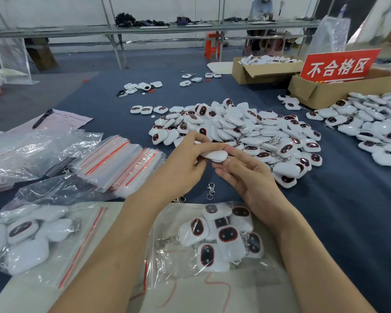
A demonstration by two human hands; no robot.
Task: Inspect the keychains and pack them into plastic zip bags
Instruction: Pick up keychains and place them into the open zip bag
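Blue-clothed desk (325, 211): left hand (185, 163) and right hand (246, 175) pinch one white keychain (215, 155), inspecting; next, probably slip it into the part-filled zip bag (165, 263).

Two filled zip bags: left bag (41, 240), right bag (215, 238). Two cardboard boxes: far box (260, 71), near box (325, 92). One red sign (339, 66). One pen (42, 118). One loose metal clasp (210, 190). Two keychain heaps, too many to count: middle heap (246, 129), right heap (370, 123). One keychain (215, 155) held.

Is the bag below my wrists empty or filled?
Partly filled: several white keychains with dark, red-rimmed faces show through the clear zip bag. Whether its seal is closed, cannot tell.
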